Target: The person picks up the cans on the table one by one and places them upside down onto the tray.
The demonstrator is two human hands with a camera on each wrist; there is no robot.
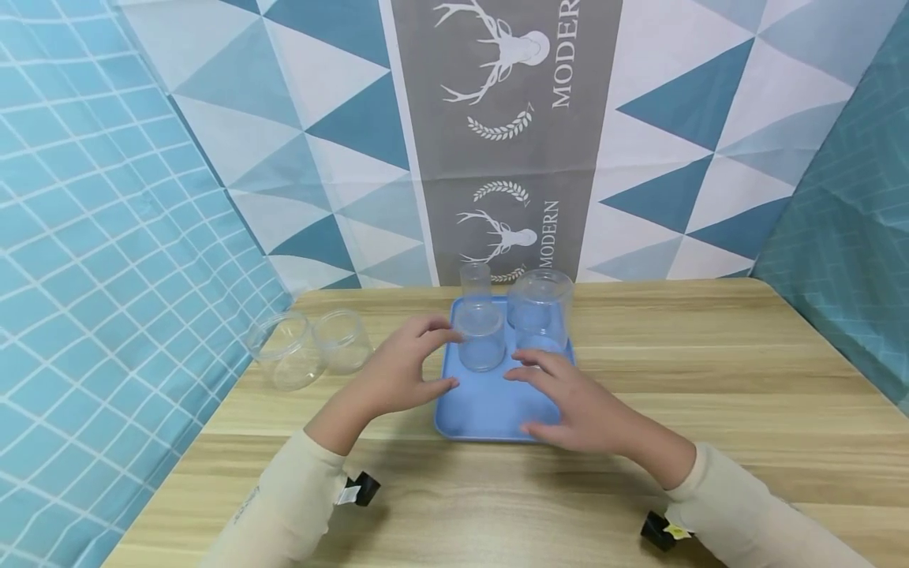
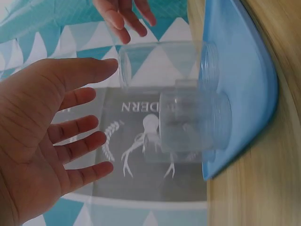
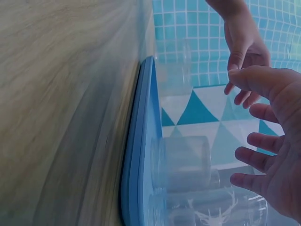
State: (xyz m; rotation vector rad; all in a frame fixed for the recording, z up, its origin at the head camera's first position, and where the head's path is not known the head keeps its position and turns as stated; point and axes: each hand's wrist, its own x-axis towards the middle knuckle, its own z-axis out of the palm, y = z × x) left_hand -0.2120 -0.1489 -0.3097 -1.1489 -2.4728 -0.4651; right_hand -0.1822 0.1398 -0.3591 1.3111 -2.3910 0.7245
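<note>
A blue tray [image 1: 490, 410] lies on the table with several clear plastic jars on it. A short jar [image 1: 481, 347] stands on its left side, and a narrow tall one [image 1: 476, 282] is behind that. At the tray's right stands a wide, taller jar [image 1: 543, 312], overlapping another clear jar seen through it. My left hand [image 1: 410, 367] hovers by the short jar, fingers spread and loosely bent, holding nothing; whether a fingertip touches the jar I cannot tell. My right hand [image 1: 571, 398] hangs over the tray's right front, in front of the wide jar, also holding nothing.
Two more clear jars, a wide one [image 1: 286, 355] and a smaller one [image 1: 343, 343], stand at the table's left edge, beyond my left hand. The wooden table [image 1: 682, 371] meets a patterned cloth backdrop [image 1: 511, 158] at the back.
</note>
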